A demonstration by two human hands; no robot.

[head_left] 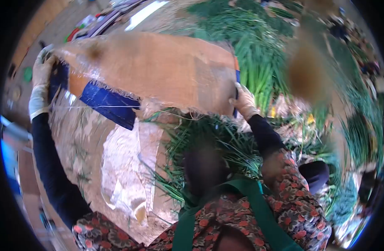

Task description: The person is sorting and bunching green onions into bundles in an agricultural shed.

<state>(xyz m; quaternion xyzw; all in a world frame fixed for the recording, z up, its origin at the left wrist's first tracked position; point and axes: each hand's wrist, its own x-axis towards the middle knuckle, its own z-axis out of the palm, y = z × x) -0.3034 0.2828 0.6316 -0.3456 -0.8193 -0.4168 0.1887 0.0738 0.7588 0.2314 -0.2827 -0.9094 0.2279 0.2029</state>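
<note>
A wide tan-orange woven plastic sheet (154, 71) with frayed edges is stretched out in front of me, off the floor. Dark blue material (110, 102) hangs from its lower left side. My left hand (40, 79), in a pale glove, is closed on the sheet's left end. At the opposite end, my right hand (244, 100), gloved too, grips the lower right edge, where a narrow blue strip shows. A loose string runs below the sheet between the two hands. Part of the left fingers is hidden behind the material.
Long green onions (259, 58) are heaped beyond the sheet, and more green leaves (213, 138) lie close to my body. A crumpled white sack (125, 163) rests on the brown floor at left. More bundles (359, 138) lie at far right. Brown smudges blur part of the view.
</note>
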